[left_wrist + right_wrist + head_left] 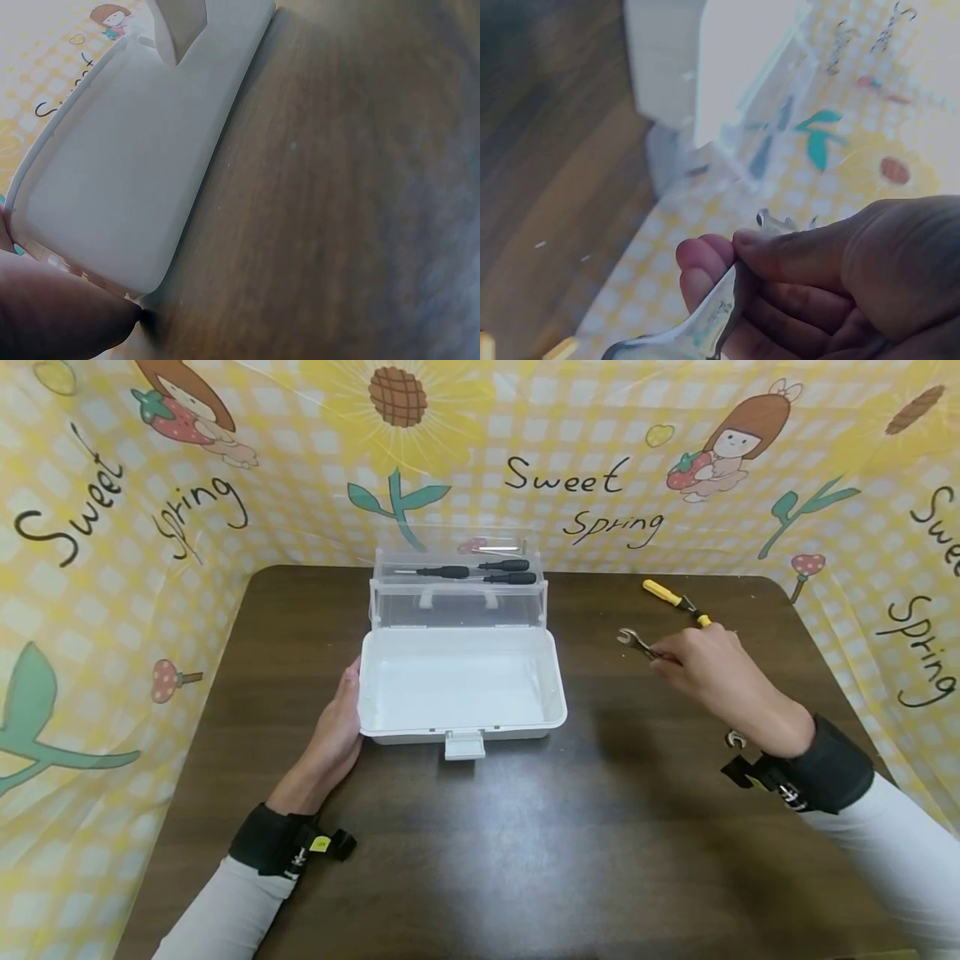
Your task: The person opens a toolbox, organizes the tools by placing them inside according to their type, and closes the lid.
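A white plastic toolbox [462, 681] lies with its tray facing up and its front latch hanging toward me. My left hand [339, 722] rests along the box's left side with extended fingers; in the left wrist view its thumb [64, 311] is at the box's lower corner. Over to the right, my right hand [716, 672] pinches a metal open-ended wrench [636, 643] between thumb and fingers, its jaw end pointing toward the box. The wrench's shank also shows in the right wrist view, partly covered by the fingers.
The clear lid [459, 606] stands raised behind the tray and holds several black-handled screwdrivers [510, 578]. A yellow-and-black handled tool [662, 592] lies beyond my right hand. Another open wrench end [735, 739] shows below the right wrist. Patterned cloth surrounds the brown table [465, 877].
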`<state>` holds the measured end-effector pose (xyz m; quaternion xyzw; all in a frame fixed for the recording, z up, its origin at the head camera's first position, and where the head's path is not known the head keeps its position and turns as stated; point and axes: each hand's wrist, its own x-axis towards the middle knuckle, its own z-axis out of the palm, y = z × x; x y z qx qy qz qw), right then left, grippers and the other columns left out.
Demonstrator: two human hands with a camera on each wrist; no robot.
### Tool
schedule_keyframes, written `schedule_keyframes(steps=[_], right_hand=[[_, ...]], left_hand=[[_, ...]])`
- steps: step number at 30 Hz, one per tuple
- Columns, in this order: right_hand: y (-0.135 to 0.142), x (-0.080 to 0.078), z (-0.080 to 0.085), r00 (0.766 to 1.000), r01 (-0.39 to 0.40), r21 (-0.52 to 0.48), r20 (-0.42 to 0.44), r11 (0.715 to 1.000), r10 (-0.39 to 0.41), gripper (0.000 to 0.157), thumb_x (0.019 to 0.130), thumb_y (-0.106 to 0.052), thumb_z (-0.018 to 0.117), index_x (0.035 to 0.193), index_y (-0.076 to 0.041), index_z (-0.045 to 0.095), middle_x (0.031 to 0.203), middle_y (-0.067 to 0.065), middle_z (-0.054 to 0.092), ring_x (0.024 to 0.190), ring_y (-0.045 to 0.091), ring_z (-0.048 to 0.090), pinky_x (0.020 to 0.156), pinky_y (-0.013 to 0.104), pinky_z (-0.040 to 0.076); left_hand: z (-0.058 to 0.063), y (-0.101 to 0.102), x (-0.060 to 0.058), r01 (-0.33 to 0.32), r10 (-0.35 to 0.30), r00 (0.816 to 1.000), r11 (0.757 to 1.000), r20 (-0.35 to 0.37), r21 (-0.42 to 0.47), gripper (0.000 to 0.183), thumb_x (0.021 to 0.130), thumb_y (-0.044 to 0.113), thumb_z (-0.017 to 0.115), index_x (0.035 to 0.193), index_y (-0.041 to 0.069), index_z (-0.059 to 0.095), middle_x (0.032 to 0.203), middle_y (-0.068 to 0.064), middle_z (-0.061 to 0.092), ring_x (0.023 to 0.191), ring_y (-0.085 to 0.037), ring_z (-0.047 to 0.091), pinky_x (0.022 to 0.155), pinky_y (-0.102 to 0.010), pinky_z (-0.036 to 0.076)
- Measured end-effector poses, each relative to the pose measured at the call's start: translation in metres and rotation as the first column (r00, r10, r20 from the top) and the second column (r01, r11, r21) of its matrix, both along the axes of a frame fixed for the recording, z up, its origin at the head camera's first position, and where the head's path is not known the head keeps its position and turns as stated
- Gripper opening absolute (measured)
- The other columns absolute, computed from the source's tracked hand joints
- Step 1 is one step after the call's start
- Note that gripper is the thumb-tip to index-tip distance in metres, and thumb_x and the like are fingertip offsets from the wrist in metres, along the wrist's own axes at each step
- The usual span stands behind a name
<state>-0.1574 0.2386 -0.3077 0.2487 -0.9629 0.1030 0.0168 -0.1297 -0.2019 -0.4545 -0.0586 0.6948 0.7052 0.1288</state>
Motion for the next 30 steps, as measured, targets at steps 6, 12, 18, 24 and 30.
schedule_keyframes(steps=[6, 12, 18, 24, 30], right_hand=[[-0.038, -0.003, 0.018, 0.994, -0.105, -0.077, -0.015, 0.992, 0.104, 0.018, 0.088, -0.009, 0.068, 0.071, -0.013, 0.066, 0.055, -0.007, 0.044, 0.046, 0.007, 0.033, 0.046, 0.026, 0.029], [-0.072, -0.008, 0.029, 0.984, -0.178, -0.107, -0.016, 0.978, 0.177, 0.011, 0.089, -0.008, 0.068, 0.079, -0.010, 0.072, 0.061, -0.002, 0.055, 0.049, 0.010, 0.039, 0.048, 0.029, 0.032], [-0.101, -0.011, 0.032, 0.977, -0.211, -0.085, 0.026, 0.974, 0.214, 0.011, 0.090, -0.010, 0.066, 0.086, -0.010, 0.076, 0.070, -0.001, 0.066, 0.052, 0.009, 0.047, 0.049, 0.028, 0.039], [-0.126, -0.017, 0.030, 0.966, -0.238, -0.055, 0.087, 0.970, 0.243, 0.012, 0.091, -0.011, 0.066, 0.087, -0.009, 0.077, 0.069, -0.002, 0.065, 0.054, 0.010, 0.050, 0.050, 0.028, 0.041], [-0.147, -0.025, 0.021, 0.948, -0.302, -0.020, 0.099, 0.953, 0.302, 0.016, 0.092, -0.008, 0.062, 0.090, -0.008, 0.078, 0.073, -0.001, 0.068, 0.059, 0.010, 0.056, 0.057, 0.027, 0.047]], left_hand=[[0.000, -0.004, 0.002, 0.001, 0.000, 0.999, 1.000, -0.044, 0.020, 0.068, 0.099, 0.060, 0.020, 0.159, 0.034, 0.006, 0.165, 0.012, 0.005, 0.147, -0.006, 0.008, 0.119, -0.039, 0.011], [0.000, -0.004, 0.001, 0.011, -0.011, 0.999, 1.000, -0.040, 0.018, 0.068, 0.098, 0.061, 0.019, 0.159, 0.034, 0.005, 0.165, 0.011, 0.004, 0.147, -0.006, 0.008, 0.119, -0.039, 0.010], [0.000, -0.002, 0.000, 0.013, -0.012, 1.000, 1.000, -0.021, 0.012, 0.069, 0.097, 0.062, 0.020, 0.159, 0.035, 0.004, 0.165, 0.012, 0.003, 0.148, -0.007, 0.007, 0.119, -0.040, 0.011], [0.001, 0.000, 0.000, 0.021, -0.021, 1.000, 1.000, -0.012, 0.014, 0.067, 0.098, 0.061, 0.020, 0.159, 0.036, 0.004, 0.165, 0.013, 0.002, 0.148, -0.007, 0.006, 0.119, -0.039, 0.011], [0.000, 0.000, 0.000, 0.026, -0.026, 0.999, 1.000, -0.018, 0.012, 0.066, 0.100, 0.059, 0.019, 0.159, 0.035, 0.003, 0.165, 0.013, 0.002, 0.148, -0.007, 0.007, 0.119, -0.040, 0.010]])
